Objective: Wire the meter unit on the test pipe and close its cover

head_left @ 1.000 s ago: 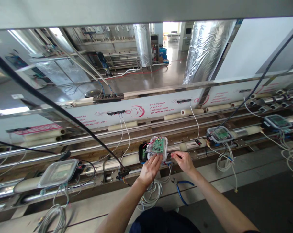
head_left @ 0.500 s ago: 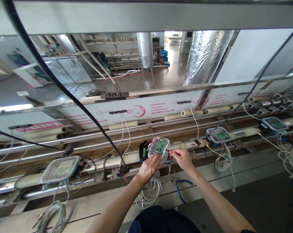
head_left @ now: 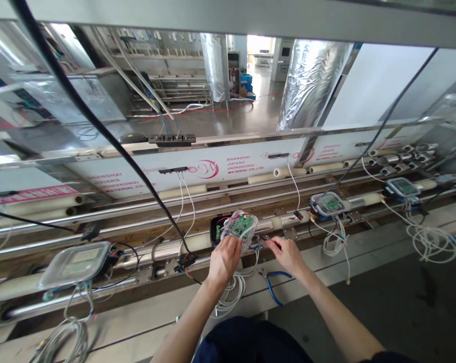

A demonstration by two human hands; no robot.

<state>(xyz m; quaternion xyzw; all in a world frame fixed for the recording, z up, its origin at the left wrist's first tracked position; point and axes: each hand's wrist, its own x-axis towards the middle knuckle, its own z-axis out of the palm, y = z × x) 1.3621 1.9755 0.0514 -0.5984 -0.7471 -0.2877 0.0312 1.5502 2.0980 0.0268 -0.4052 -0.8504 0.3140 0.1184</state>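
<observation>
The left hand (head_left: 223,260) holds a wire-wrapped green circuit board (head_left: 240,227) low of centre, grip closed; the hand hides the board's lower edge and wires cross its face. The board's long axis tilts toward upper right. An open black enclosure (head_left: 215,230), partly covered, sits just left on the steel rail (head_left: 144,258). The right hand (head_left: 288,255) pinches narrowly just right of the board; anything held is too small to tell. Blue-handled pliers (head_left: 275,288) and a white cable coil (head_left: 230,297) lie below on the surface (head_left: 318,280).
</observation>
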